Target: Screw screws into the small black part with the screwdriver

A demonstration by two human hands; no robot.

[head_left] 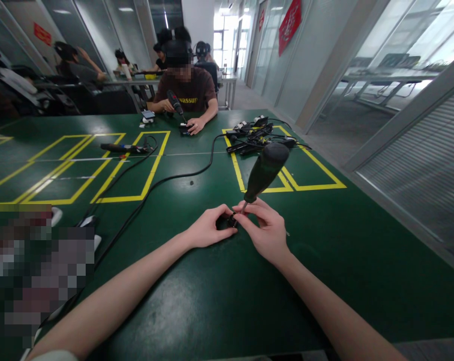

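Note:
My left hand [212, 228] is closed around a small black part [231, 219] on the table, thumb and forefinger gripping its sides. Much of that part is hidden by my fingers. Opposite it, my right hand [266, 228] pinches the thin metal shaft of a screwdriver [266, 170] near its lower end. The screwdriver's thick dark handle leans up and to the right, above my knuckles. Its tip points down at the black part; whether they touch is hard to see.
A black cable [174, 176] crosses the green table [197, 311]. A pile of black cabled devices [255, 133] lies at the back right, and a dark tool [124, 148] at the left. Across the table, a person [189, 90] works with a power screwdriver [175, 103].

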